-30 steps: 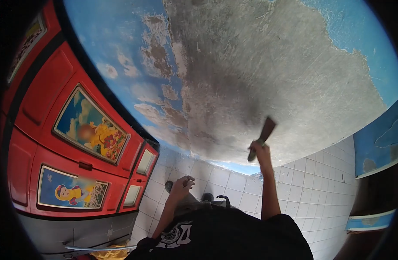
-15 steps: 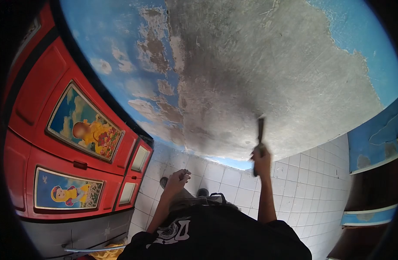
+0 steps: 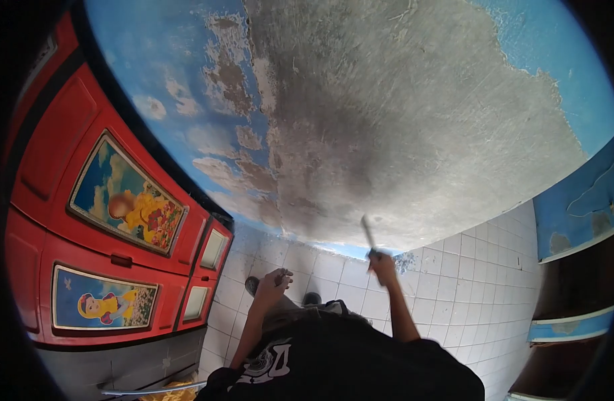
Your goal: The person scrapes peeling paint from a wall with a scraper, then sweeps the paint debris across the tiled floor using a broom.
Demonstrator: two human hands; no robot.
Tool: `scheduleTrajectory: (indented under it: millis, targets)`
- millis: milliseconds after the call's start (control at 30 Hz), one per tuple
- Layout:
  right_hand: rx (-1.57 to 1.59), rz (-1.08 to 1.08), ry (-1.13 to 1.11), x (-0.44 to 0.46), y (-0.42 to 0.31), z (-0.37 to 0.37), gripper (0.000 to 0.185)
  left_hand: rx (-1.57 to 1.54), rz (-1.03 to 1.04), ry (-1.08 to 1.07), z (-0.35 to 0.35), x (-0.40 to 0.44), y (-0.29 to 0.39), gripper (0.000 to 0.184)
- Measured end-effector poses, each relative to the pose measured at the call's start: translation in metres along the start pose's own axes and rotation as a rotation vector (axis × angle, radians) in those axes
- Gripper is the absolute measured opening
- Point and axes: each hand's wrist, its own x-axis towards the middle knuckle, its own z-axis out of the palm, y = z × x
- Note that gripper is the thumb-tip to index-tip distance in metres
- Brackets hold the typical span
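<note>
My right hand (image 3: 384,269) is closed round the handle of a scraper (image 3: 367,231). The thin blade points up against the lower part of the wall (image 3: 387,127), though I cannot tell whether it touches. Most of this wall is bare grey, with ragged edges of blue paint (image 3: 561,47) around it. My left hand (image 3: 273,283) hangs low in front of my body with its fingers curled. Something small and greyish may be between them, too unclear to name.
A red cabinet (image 3: 59,134) with picture panels stands at the left. White tiles (image 3: 447,294) cover the surface below the wall. Blue shelves (image 3: 574,327) with worn paint are at the right. A pale tube (image 3: 153,389) lies at lower left.
My right hand and the scraper have moved down and to the left, and the blade now leans left. My left hand has barely moved. The view has shifted slightly.
</note>
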Motion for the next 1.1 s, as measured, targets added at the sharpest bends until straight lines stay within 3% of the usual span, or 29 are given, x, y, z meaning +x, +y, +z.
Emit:
scheduleTrajectory:
  millis: [33, 133, 233, 333, 367, 433, 533, 600, 700, 767, 833, 867, 900, 933, 967, 1000, 1033, 1100]
  targets:
    - [0.011, -0.019, -0.063, -0.003, 0.046, 0.024, 0.033, -0.003, 0.007, 0.023, -0.002, -0.001, -0.001, 0.019]
    - [0.092, 0.245, -0.395, -0.051, 0.049, 0.03, 0.03, 0.027, -0.026, 0.052, -0.006, -0.012, 0.005, 0.019]
    - [0.306, 0.496, -0.536, -0.052, 0.066, 0.036, 0.035, 0.047, -0.038, 0.044, 0.0, -0.01, 0.005, 0.019]
    - [0.374, 0.483, -0.37, -0.029, 0.042, 0.018, 0.049, 0.036, -0.025, 0.015, 0.008, -0.009, 0.016, 0.019]
    - [0.408, 0.385, -0.305, -0.014, 0.028, 0.0, 0.051, 0.033, -0.025, 0.002, 0.011, -0.011, 0.019, 0.019]
    - [0.512, 0.076, -0.062, -0.027, -0.071, -0.07, 0.052, 0.024, -0.005, -0.002, 0.016, -0.01, 0.011, 0.019]
    - [0.501, -0.554, 0.398, -0.107, -0.195, -0.154, 0.059, 0.016, 0.01, -0.001, 0.024, -0.013, 0.006, 0.018]
    - [0.542, -0.932, 0.532, -0.138, -0.221, -0.18, 0.055, 0.022, 0.005, 0.0, 0.025, -0.014, -0.004, 0.018]
    - [0.909, -1.348, 0.507, -0.128, -0.218, -0.183, 0.031, -0.012, 0.02, -0.021, 0.03, -0.015, -0.014, 0.018]
    - [0.884, -1.273, 0.488, -0.113, -0.198, -0.172, 0.026, -0.02, 0.012, 0.004, 0.028, -0.023, -0.011, 0.018]
    - [0.66, -1.053, 0.782, -0.067, -0.168, -0.137, 0.023, -0.066, 0.02, 0.041, 0.025, -0.023, -0.024, 0.018]
    - [0.732, -0.758, 0.672, -0.045, -0.15, -0.114, 0.029, -0.11, 0.028, 0.07, 0.024, -0.023, -0.03, 0.018]
    - [0.642, -0.651, 0.516, -0.011, -0.115, -0.09, 0.028, -0.112, 0.026, 0.071, 0.024, -0.025, -0.026, 0.018]
    - [0.402, -0.277, 0.266, 0.009, -0.075, -0.071, 0.027, -0.094, 0.032, 0.074, 0.021, -0.029, -0.016, 0.018]
    - [0.487, -0.093, -0.024, 0.025, -0.016, -0.044, 0.026, -0.073, 0.04, 0.077, 0.017, -0.032, -0.009, 0.019]
    - [0.235, 0.008, -0.034, 0.019, 0.011, -0.02, 0.022, -0.068, 0.045, 0.077, 0.014, -0.036, -0.006, 0.019]
    - [0.004, -0.1, -0.13, 0.017, 0.054, 0.008, 0.019, -0.061, 0.019, 0.086, 0.012, -0.038, -0.004, 0.019]
    - [0.591, 0.393, -0.341, -0.034, 0.07, 0.034, 0.022, -0.062, -0.014, 0.101, 0.011, -0.04, -0.007, 0.019]
